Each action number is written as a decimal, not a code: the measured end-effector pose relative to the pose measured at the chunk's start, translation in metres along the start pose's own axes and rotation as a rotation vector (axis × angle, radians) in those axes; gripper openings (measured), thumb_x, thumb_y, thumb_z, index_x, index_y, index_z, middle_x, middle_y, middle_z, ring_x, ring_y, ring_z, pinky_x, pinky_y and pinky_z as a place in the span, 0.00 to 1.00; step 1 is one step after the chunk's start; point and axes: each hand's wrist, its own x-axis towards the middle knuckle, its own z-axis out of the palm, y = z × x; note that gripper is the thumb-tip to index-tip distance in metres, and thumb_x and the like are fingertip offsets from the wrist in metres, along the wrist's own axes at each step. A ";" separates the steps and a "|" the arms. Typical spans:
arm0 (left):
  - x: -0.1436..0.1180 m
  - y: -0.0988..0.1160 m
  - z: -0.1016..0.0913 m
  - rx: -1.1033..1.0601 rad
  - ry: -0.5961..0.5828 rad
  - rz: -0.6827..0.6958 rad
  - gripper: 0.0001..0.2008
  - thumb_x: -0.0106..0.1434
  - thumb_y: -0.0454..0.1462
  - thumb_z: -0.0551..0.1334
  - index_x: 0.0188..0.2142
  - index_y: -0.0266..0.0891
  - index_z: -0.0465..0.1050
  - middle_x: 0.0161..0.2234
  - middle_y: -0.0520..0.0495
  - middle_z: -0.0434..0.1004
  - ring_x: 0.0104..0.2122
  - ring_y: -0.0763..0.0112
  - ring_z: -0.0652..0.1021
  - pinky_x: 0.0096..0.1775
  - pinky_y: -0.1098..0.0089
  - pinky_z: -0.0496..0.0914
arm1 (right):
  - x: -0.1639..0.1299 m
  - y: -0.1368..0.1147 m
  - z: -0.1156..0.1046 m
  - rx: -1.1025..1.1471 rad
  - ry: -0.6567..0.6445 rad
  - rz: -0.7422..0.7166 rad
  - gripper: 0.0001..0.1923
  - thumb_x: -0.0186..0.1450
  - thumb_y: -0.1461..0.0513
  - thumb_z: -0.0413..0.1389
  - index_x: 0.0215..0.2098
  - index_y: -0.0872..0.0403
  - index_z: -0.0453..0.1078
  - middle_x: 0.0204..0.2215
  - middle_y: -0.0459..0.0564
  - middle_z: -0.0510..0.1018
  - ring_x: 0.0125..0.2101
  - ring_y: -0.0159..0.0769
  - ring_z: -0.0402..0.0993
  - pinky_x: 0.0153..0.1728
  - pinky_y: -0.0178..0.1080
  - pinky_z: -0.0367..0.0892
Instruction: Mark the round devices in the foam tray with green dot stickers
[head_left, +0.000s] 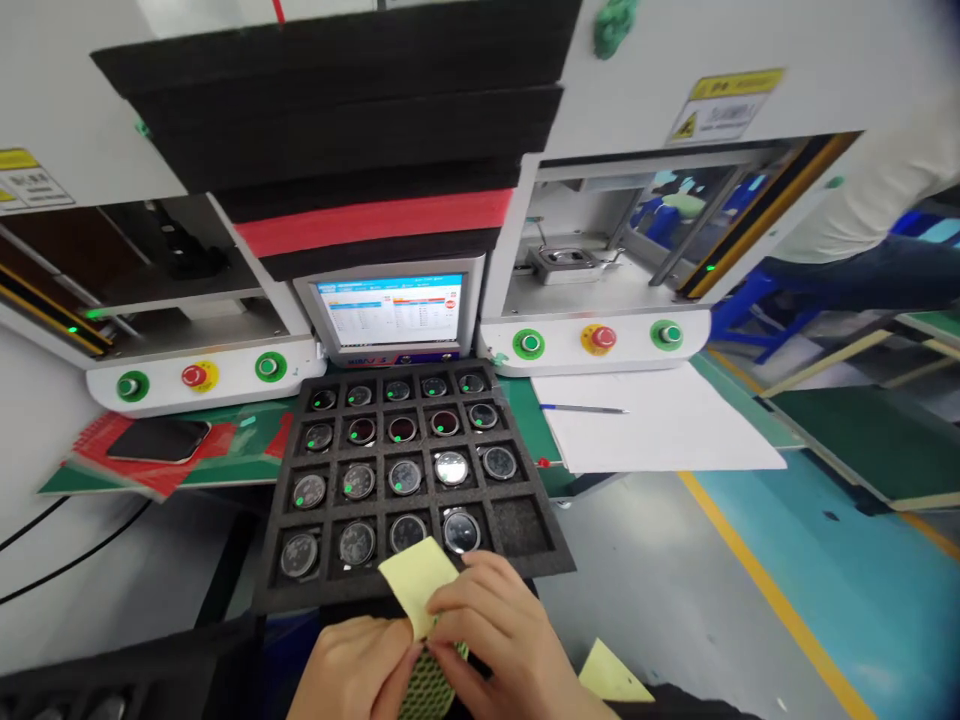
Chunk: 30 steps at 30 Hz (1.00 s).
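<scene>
your left hand [352,668] and right hand [491,635]: fingers pinching a green mesh pad [426,690] and yellow slip [417,583] between them. black foam tray [409,592] of round parts just beyond your fingertips.

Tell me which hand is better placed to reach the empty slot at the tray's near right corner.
The right hand, probably. It sits just below the empty slot of the foam tray, while the left hand is lower and further left, gripping the yellow sheet.

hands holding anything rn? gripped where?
Both hands, left hand and right hand, pinch a pale yellow sheet at its lower end, over a green mesh piece.
</scene>
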 end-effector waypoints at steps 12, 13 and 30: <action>-0.024 -0.012 -0.007 -0.145 -0.088 -0.173 0.17 0.72 0.33 0.46 0.31 0.38 0.70 0.21 0.51 0.73 0.20 0.72 0.73 0.25 0.71 0.60 | 0.053 0.113 -0.025 0.015 -0.266 0.645 0.17 0.59 0.49 0.53 0.25 0.53 0.72 0.21 0.48 0.77 0.21 0.35 0.71 0.23 0.35 0.65; -0.026 -0.013 -0.008 -0.160 -0.089 -0.191 0.17 0.72 0.33 0.46 0.31 0.38 0.70 0.21 0.51 0.73 0.21 0.72 0.73 0.25 0.71 0.60 | 0.056 0.118 -0.028 0.006 -0.283 0.680 0.19 0.59 0.47 0.52 0.25 0.54 0.72 0.21 0.49 0.76 0.21 0.34 0.70 0.23 0.35 0.64; -0.029 -0.021 -0.009 -0.493 -0.083 -0.402 0.15 0.72 0.37 0.48 0.29 0.40 0.65 0.22 0.54 0.67 0.22 0.76 0.68 0.27 0.73 0.58 | 0.041 0.130 -0.043 -0.169 -0.426 0.922 0.13 0.52 0.53 0.56 0.20 0.53 0.71 0.17 0.47 0.74 0.17 0.31 0.65 0.20 0.34 0.58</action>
